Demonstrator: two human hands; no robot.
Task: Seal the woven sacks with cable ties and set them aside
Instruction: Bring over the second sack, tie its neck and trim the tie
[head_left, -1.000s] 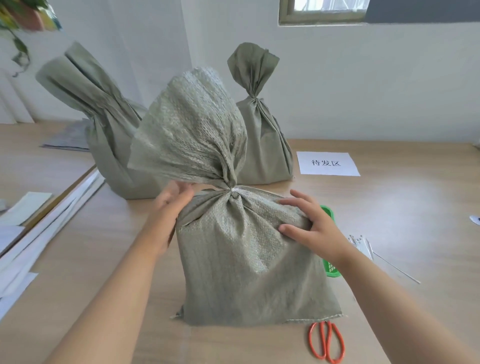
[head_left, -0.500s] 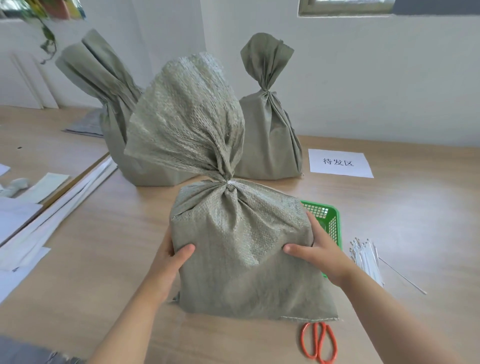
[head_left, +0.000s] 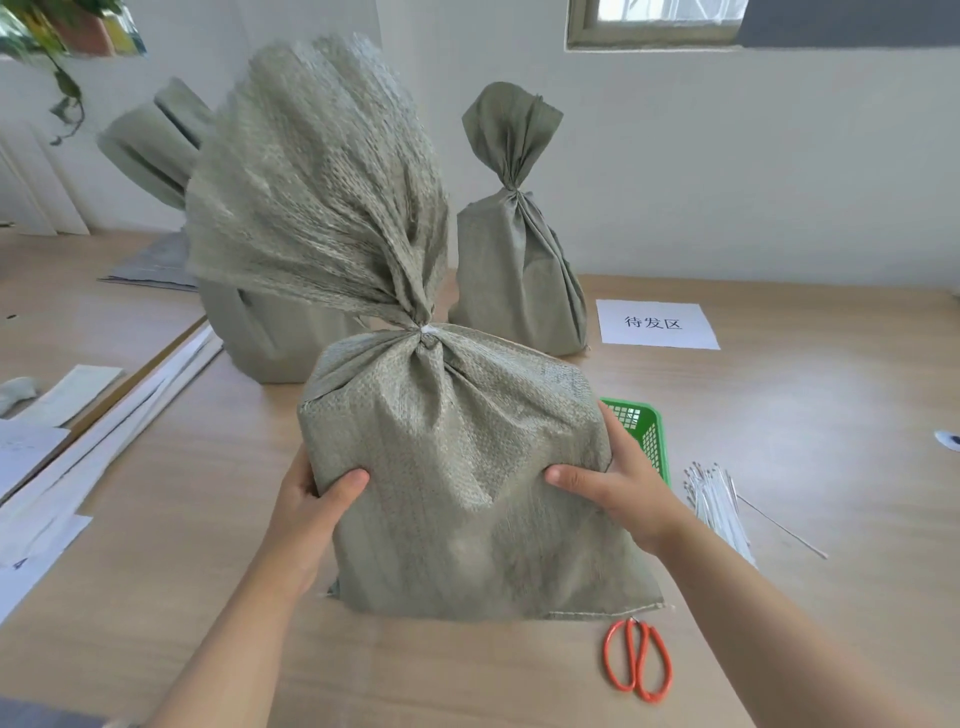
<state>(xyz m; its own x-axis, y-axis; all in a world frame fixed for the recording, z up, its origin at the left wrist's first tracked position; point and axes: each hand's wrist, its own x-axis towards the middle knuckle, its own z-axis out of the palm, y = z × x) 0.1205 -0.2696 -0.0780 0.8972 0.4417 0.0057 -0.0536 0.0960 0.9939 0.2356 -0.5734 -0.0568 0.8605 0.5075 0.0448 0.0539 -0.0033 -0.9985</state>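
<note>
**A:** What does the nearest sack look like?

**B:** A grey-green woven sack (head_left: 457, 499) stands upright on the desk (head_left: 779, 415), gripped at mid-height between the left hand (head_left: 311, 499) and the right hand (head_left: 618, 483). Above the hands, a white cable tie (head_left: 427, 329) cinches its neck, and the loose mouth fans out upward and to the left.

**A:** Are there others?

**B:** Two. A tied sack (head_left: 519, 260) stands upright well beyond the right hand, its neck pinched narrow. A second sack (head_left: 270, 338) stands beyond the left hand, largely hidden behind the near one. A bundle of white cable ties (head_left: 719, 504) lies flat just right of the right hand.
</note>
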